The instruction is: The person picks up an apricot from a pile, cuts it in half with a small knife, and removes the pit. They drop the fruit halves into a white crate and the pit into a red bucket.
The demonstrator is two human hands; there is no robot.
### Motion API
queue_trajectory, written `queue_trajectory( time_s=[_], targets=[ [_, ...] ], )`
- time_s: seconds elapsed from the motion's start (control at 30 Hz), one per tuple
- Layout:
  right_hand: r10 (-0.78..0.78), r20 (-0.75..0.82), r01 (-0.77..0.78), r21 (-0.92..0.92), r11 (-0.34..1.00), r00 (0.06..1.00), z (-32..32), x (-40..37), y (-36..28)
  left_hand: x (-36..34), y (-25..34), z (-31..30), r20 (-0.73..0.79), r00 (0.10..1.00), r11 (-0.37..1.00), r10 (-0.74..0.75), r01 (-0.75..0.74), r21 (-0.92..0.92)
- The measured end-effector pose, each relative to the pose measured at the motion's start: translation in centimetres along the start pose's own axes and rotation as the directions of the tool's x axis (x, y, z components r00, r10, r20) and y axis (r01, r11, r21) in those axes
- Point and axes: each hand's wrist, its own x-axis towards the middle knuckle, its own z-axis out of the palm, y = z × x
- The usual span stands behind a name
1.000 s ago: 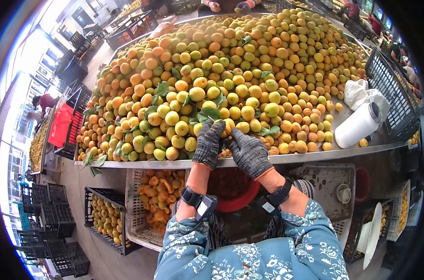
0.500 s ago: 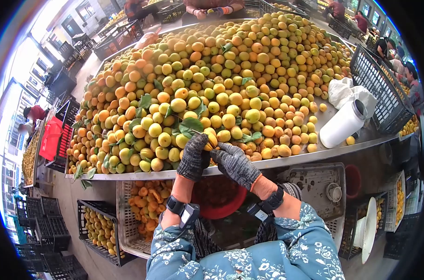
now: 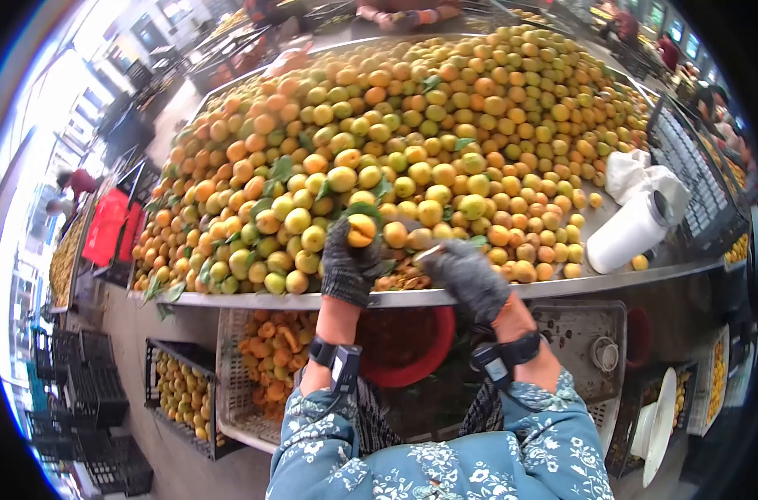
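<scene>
A large heap of yellow-orange fruit (image 3: pixel 446 117) with some green leaves covers the metal-edged table (image 3: pixel 446 295). My left hand (image 3: pixel 351 265), in a dark grey knit glove, is closed around an apricot (image 3: pixel 361 231) that shows a dark gap in its skin, just above the table's front edge. To its right, apart from it, my right hand (image 3: pixel 471 275) is gloved too and blurred by motion. Its fingers are pressed together on something small with a pale end, which I cannot make out. Torn fruit scraps (image 3: pixel 401 278) lie between the hands.
Under the edge are a red basin (image 3: pixel 433 354), a crate of opened fruit (image 3: pixel 229 375) and a stained grey tray (image 3: pixel 579 342). A white bottle (image 3: pixel 625 233) and a white plastic bag (image 3: pixel 627 177) are at the right. Across the table is another person (image 3: pixel 408 15).
My hands have come apart; the right one has moved right and slightly up. The apricot in my left hand now shows more fully. The whole view has shifted slightly.
</scene>
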Motion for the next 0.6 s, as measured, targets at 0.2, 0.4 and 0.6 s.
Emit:
queue_trajectory(
  time_s=[0.2,0.4,0.6],
  targets=[
    [-0.198,-0.178,0.245,0.294,0.924,0.964,0.0,2.6,0.7,0.6,-2.3,-1.5,0.128,0.949,0.941,-0.287,0.304,-0.146],
    [-0.369,-0.099,0.38,0.139,0.914,0.924,2.6,2.5,0.2,0.3,-4.5,-0.7,0.233,0.948,0.976,-0.216,0.215,0.029],
    [-0.437,-0.265,0.447,-0.025,0.894,0.859,4.2,2.9,1.3,-1.4,-5.1,-0.3,0.497,0.832,0.581,0.247,-0.537,0.611]
  ],
)
